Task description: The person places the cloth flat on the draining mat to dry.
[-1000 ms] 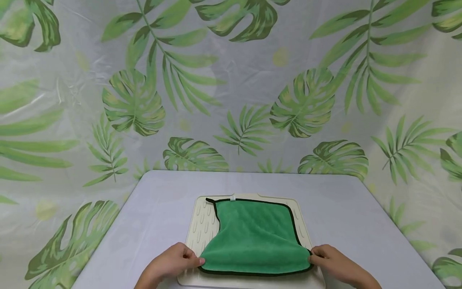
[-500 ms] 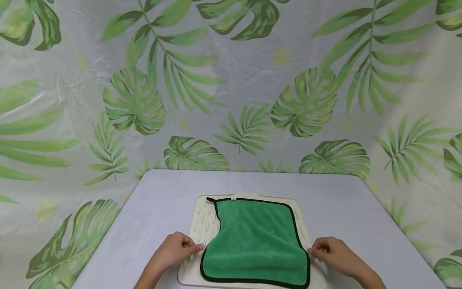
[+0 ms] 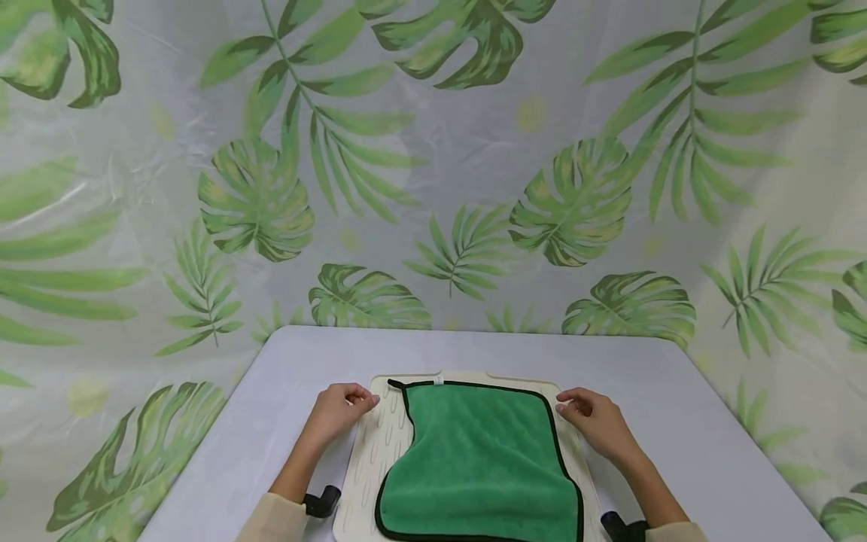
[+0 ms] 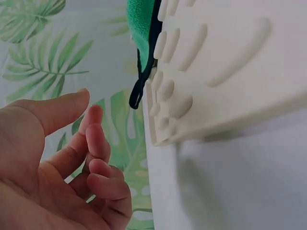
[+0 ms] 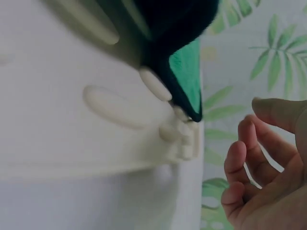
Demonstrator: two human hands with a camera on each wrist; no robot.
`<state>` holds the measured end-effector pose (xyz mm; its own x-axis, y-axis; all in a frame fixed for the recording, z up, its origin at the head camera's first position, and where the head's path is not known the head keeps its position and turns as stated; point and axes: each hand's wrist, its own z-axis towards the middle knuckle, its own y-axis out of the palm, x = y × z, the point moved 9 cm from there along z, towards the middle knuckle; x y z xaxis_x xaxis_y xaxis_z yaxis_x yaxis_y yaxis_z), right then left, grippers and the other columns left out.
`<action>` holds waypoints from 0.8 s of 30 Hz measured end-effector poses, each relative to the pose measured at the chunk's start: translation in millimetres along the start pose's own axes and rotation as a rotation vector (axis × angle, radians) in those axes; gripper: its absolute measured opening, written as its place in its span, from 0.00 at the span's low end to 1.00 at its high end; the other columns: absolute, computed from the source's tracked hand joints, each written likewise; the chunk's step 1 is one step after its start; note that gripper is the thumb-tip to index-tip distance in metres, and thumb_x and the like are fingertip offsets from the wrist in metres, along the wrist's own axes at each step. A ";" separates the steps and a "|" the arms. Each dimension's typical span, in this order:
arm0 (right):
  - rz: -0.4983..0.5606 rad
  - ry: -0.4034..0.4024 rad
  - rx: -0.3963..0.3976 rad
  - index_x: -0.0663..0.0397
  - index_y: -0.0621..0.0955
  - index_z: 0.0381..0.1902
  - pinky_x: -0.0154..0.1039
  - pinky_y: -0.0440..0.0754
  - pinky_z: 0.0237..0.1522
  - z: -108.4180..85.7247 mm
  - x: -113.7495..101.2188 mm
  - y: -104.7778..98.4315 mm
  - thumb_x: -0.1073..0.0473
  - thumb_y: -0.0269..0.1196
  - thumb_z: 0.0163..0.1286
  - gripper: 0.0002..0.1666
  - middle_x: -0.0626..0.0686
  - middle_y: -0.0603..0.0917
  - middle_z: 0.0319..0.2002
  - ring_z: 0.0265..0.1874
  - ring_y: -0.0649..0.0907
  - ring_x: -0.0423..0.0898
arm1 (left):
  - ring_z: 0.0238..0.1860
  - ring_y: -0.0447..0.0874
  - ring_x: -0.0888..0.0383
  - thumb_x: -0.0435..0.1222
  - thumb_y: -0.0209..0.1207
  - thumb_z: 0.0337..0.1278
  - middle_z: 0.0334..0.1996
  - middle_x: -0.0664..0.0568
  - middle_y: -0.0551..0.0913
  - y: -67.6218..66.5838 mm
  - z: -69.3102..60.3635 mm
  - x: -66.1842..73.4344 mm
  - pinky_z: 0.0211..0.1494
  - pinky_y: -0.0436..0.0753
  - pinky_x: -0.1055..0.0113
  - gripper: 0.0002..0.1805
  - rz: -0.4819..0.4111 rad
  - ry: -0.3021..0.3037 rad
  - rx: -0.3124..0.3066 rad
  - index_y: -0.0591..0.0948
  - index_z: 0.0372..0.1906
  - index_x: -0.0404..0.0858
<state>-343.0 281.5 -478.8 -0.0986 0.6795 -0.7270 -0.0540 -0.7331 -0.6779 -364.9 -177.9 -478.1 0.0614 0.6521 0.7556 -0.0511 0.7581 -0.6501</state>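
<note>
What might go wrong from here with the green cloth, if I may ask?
The left edge of the green cloth bows inward, so a fold made now could come out uneven. The dark loop at its far-left corner sticks out near the left hand and might snag, pulling the cloth askew on the cream board.

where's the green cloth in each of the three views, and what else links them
Head: green cloth at bottom centre.
Left wrist: a narrow strip, top centre.
Right wrist: small green patch right of centre, upper half, with dark edging.
Shared landmark: cream board with raised ridges, under the cloth.
</note>
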 end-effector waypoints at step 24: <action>-0.048 -0.009 -0.081 0.61 0.85 0.56 0.43 0.81 0.36 35.6 11.2 30.1 0.55 0.65 0.75 0.19 0.55 0.87 0.42 0.42 0.85 0.51 | 0.28 0.74 0.56 0.44 0.69 0.63 0.31 0.47 0.83 57.8 50.7 10.3 0.29 0.71 0.64 0.20 0.045 0.060 -0.090 0.88 0.56 0.41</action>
<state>-381.1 266.1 -503.4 -0.1067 0.7132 -0.6928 0.0217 -0.6949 -0.7187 -417.8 -127.3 -503.8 0.1203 0.6822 0.7212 0.0346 0.7231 -0.6898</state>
